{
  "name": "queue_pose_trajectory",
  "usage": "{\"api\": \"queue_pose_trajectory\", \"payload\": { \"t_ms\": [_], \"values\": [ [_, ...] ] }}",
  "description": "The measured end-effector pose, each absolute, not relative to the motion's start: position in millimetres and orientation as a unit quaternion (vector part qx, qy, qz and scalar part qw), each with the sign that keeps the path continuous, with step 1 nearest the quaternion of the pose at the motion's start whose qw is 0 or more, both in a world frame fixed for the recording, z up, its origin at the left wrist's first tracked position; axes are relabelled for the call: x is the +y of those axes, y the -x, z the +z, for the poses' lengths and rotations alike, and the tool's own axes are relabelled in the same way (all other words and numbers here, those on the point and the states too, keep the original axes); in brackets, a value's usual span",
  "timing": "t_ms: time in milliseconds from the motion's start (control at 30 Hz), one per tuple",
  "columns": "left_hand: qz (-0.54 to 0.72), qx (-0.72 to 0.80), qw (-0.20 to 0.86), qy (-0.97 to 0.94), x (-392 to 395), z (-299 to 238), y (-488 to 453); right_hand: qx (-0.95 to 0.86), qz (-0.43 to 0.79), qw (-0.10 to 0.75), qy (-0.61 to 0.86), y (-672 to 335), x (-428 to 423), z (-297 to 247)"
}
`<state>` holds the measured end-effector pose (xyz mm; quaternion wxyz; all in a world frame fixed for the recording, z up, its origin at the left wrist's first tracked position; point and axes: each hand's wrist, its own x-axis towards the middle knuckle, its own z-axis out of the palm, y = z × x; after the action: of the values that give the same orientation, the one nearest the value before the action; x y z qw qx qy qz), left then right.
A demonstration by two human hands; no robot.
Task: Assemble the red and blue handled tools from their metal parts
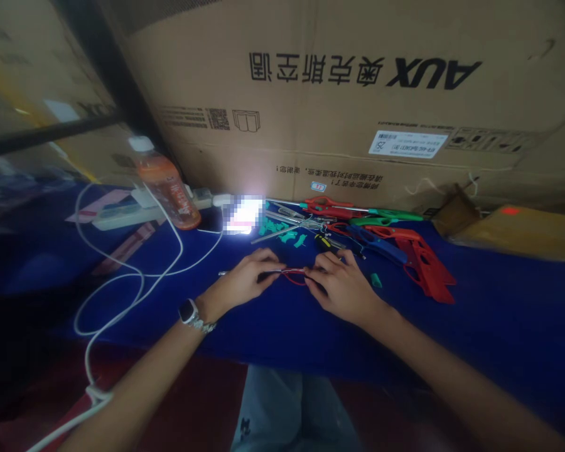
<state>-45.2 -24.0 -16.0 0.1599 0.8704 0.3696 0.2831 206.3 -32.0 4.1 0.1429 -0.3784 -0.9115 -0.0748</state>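
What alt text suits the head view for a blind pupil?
A person's left hand and right hand pinch a thin red strand over a blue table. Beyond are coloured plastic handles, an orange bottle and a cardboard box.

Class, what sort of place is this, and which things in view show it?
Likely a small workshop bench, perhaps in a storage area: a yellow-and-black screwdriver and red plastic-looking pieces lie on a blue-covered table, with a large AUX carton standing behind.

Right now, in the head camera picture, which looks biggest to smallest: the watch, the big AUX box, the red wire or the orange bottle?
1. Big AUX box
2. Orange bottle
3. Watch and red wire: can't rank; some wire may be hidden.
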Motion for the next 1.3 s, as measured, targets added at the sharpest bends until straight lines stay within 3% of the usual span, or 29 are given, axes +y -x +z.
{"api": "queue_pose_trajectory", "payload": {
  "t_ms": [400,700,1033,1300],
  "values": [
    [0.318,0.369,0.166,-0.857,-23,-17,44,-0.912,-0.068,0.142,0.378,-206,-32,5],
    [0.23,0.392,0.055,-0.889,-27,5,34,-0.914,-0.081,0.141,0.37,-208,-32,3],
    [0.096,0.387,0.172,-0.901,19,19,9,-0.913,-0.087,0.144,0.371,-212,-29,0],
    [0.113,0.391,0.094,-0.909,32,16,1,-0.899,-0.081,0.149,0.404,-211,-12,-4]
  ]
}}
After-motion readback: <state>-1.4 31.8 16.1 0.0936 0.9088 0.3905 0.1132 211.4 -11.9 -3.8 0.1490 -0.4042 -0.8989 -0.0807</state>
